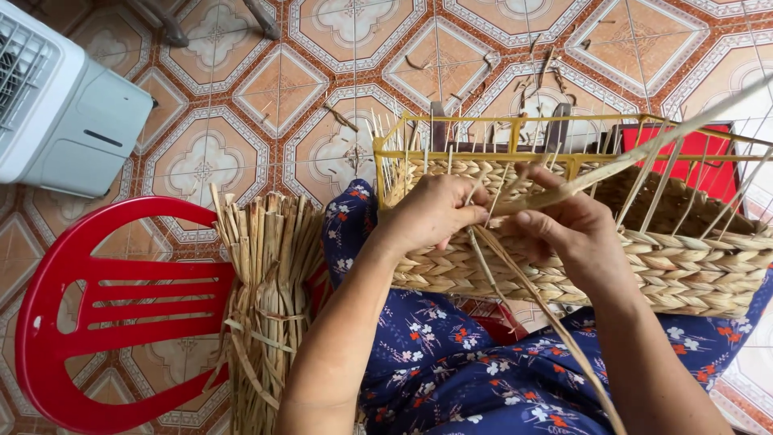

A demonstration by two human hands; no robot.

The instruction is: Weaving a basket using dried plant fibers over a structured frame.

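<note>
**weave_nerd:** so which step was that? Looked mid-row to me. The half-woven basket (668,266) sat on the person's lap, on the blue floral cloth (451,370), wrapped round a yellow wire frame (515,129). Left hand (431,213) was closed on the basket's near wall, pinching where the strand went in. Right hand (572,225) was clamped on the long flat strand (644,153), which ran up and off to the far right. Both hands close together, nearly touching.

**rattan_dan:** yeah, weaving stage imo, walls only partway up, upright stakes (660,189) poking well above the woven part. Next move prob called for threading that strand behind the next stake and pulling it snug w/o kinking it, but that's my guess.

**weave_nerd:** counts?

**rattan_dan:** 1 basket, 1 frame, 2 hands, 1 working strand plus a couple loose tails hanging down near the lap. 1 bundle of dried reeds (270,306) on the left, leaning on 1 red plastic chair (88,322). 1 white fan unit (56,105) far left on the tiled floor (266,105). Stakes: too many to count tbh.
</note>
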